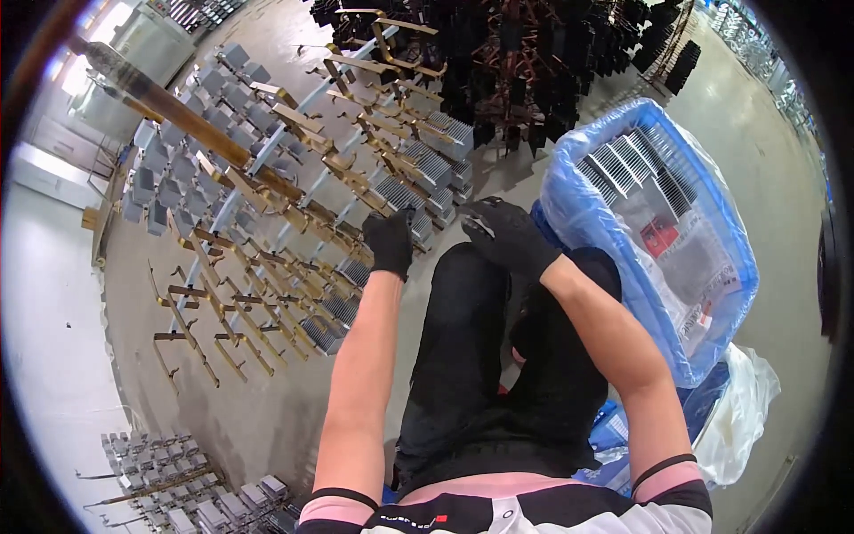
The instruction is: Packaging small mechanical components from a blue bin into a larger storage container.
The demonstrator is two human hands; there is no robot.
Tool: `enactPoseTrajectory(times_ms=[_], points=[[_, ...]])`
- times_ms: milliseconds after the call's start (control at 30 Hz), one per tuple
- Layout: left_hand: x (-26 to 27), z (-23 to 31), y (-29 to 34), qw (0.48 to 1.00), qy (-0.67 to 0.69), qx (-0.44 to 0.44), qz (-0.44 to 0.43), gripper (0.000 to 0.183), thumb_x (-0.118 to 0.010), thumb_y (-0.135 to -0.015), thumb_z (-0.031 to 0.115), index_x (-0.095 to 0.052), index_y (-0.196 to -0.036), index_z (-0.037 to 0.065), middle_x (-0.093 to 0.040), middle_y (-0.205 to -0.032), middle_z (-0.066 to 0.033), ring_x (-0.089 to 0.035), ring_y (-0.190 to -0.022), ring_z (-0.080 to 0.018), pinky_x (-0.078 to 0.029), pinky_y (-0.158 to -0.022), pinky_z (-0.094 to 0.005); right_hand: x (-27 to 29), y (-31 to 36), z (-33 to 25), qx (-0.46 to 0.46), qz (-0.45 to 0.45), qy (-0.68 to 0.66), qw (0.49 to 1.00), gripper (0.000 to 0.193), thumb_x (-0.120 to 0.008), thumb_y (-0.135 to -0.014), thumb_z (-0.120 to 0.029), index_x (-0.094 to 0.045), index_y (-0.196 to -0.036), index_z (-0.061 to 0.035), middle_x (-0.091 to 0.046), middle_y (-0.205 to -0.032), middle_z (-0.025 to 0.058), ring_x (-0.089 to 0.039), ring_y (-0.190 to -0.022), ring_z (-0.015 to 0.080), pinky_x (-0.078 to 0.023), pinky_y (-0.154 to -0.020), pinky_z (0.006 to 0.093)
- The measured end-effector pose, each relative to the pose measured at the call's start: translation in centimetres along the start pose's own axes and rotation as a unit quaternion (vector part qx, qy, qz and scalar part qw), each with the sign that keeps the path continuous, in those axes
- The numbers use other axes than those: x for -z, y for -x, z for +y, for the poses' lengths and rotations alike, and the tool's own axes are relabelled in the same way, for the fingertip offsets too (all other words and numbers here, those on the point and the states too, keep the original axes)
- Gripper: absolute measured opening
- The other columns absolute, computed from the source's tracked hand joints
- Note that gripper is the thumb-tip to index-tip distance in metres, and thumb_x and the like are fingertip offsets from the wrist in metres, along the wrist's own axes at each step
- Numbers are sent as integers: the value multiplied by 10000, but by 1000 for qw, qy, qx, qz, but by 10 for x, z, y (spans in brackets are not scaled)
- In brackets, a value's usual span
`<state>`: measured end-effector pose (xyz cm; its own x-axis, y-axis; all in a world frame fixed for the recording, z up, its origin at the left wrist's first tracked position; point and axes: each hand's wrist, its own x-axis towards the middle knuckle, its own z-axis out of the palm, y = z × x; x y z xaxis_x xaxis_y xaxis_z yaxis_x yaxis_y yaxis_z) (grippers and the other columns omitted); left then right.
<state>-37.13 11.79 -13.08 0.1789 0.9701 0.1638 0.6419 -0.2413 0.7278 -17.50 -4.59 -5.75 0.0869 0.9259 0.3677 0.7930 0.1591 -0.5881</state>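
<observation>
Finned parts (422, 167) hang on the rack (274, 181)'s right side, row running far-right to near-left. Our left hand (389, 242) is curled beside them, right hand (509, 236) half-curled; can't tell what either grips. Bag-lined blue crate (578, 206) sits right.

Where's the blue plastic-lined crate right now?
In the head view, the crate is at the right, just right of the gloved right hand, with finned metal parts in its far end and a white plastic bag by its near end.
</observation>
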Motion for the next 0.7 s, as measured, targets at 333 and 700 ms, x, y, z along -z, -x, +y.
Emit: enactPoseTrajectory(times_ms=[333,700], points=[[-10,13,-3,949,146,279,30,495,-864,-707,333,-656,-949,-45,-665,-818,-173,-645,-753,-246,-520,-740,-379,3,12,-10,-32,-1,-24,999,347,-611,-924,-258,-629,-1211,-63,-651,-1128,204,-619,-1040,375,-493,-907,425],[-39,-117,-39,961,200,191,-7,653,-886,-678,371,-496,-998,-43,-555,-892,-132,-537,-810,-222,-466,-725,-418,-6,6,-17,-2,56,-30,998,400,-656,-874,-268,-625,-1224,-78,-658,-1078,215,-641,-963,380,-515,-830,451]])
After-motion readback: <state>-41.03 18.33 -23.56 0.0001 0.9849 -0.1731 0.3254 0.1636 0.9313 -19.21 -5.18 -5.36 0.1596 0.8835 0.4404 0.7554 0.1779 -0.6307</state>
